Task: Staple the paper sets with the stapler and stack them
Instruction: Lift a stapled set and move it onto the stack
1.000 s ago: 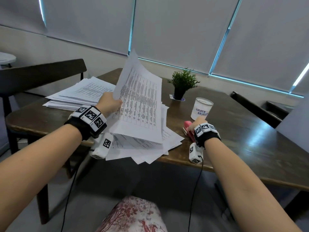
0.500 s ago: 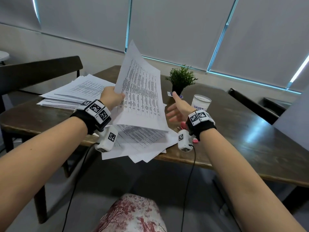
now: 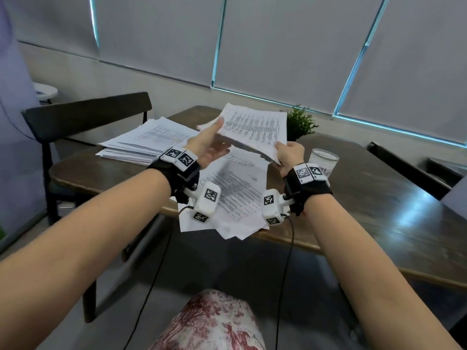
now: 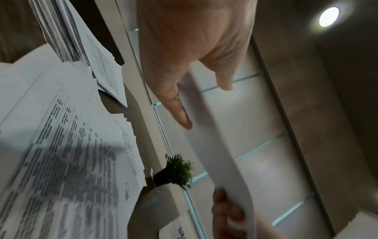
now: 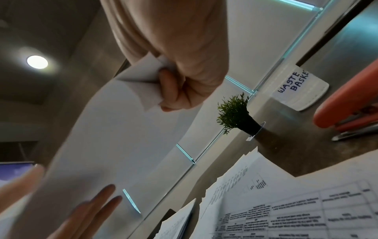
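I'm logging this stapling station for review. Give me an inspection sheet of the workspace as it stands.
Surface: dark wooden table.
Job's things: paper set held in the air; loose papers overhanging the near edge; stacked sets at far left; stapler on the table.
Clutter: small plant; cup marked "WASTE BASKE".
Hands: right hand pinches the set's corner; left hand supports it, fingers straight.
Cables: wrist cables hang below the table edge.
Surroundings: chair, window blinds.

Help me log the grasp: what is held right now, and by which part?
A paper set: right hand pinches its near corner; left hand supports the left edge with straight fingers.
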`<action>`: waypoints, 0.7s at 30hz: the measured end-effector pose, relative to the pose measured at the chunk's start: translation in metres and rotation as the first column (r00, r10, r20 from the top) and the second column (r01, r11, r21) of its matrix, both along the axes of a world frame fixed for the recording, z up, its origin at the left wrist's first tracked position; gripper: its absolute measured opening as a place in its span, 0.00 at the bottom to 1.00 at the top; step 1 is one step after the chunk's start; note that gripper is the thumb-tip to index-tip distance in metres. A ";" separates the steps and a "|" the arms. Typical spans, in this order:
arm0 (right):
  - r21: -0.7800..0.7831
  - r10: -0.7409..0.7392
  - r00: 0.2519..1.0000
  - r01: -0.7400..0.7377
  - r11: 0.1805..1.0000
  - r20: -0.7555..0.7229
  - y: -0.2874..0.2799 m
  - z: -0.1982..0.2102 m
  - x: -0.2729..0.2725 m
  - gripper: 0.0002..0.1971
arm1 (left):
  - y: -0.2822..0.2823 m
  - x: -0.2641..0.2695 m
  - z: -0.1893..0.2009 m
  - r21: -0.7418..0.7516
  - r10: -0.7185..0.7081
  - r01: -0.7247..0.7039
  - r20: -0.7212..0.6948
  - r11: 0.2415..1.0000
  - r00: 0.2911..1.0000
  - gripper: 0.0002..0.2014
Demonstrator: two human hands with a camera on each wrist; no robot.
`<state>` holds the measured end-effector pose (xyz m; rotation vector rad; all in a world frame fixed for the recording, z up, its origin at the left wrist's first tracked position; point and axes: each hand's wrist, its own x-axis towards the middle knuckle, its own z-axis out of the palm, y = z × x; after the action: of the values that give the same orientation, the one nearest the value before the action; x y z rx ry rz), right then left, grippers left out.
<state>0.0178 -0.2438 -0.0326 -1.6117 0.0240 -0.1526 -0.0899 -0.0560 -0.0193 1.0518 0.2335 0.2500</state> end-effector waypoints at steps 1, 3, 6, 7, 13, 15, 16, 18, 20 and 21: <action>-0.019 0.005 1.000 -0.005 1.000 0.026 0.006 0.000 0.000 0.10 | -0.003 0.003 -0.003 -0.031 0.001 -0.001 0.009 1.000 1.000 0.13; -0.048 0.002 0.998 0.002 0.999 0.066 0.018 0.001 -0.002 0.06 | -0.009 0.012 -0.009 -0.122 0.001 -0.001 -0.001 0.992 1.000 0.07; -0.132 0.013 0.996 -0.001 0.991 0.093 0.034 0.006 -0.005 0.06 | -0.022 0.019 -0.009 -0.153 -0.014 0.007 -0.043 0.988 0.999 0.02; -0.159 0.050 0.995 -0.035 0.987 0.090 0.037 0.007 -0.006 0.06 | -0.023 0.020 -0.008 -0.136 0.001 -0.009 -0.062 0.991 0.998 0.03; -0.410 0.305 0.951 -0.298 0.862 -0.049 0.036 0.011 -0.021 0.12 | 0.021 0.033 -0.005 -0.003 0.189 -0.189 -0.031 0.982 0.981 0.13; -0.531 0.339 0.936 -0.338 0.777 -0.099 0.028 0.002 -0.016 0.12 | 0.045 0.032 -0.004 0.032 0.286 -0.286 -0.019 0.958 0.958 0.13; -0.593 0.354 0.925 -0.365 0.717 -0.142 0.024 -0.002 -0.015 0.12 | 0.059 0.034 -0.005 0.021 0.307 -0.307 -0.001 0.951 0.952 0.14; -0.698 0.375 0.896 -0.425 0.577 -0.236 0.016 -0.011 -0.012 0.11 | 0.087 0.042 -0.012 -0.048 0.372 -0.371 0.031 0.928 0.928 0.16; -0.768 0.378 0.870 -0.468 0.437 -0.316 0.011 -0.018 -0.008 0.11 | 0.120 0.056 -0.027 -0.093 0.474 -0.470 0.025 0.878 0.880 0.19; -0.795 0.372 0.863 -0.478 0.374 -0.343 0.009 -0.021 -0.005 0.12 | 0.137 0.063 -0.035 -0.075 0.495 -0.493 0.009 0.867 0.869 0.19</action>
<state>0.0127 -0.2347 -0.0538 -2.6019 -0.4768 0.4228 -0.0271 0.0808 -0.0545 0.9029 0.4856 0.7161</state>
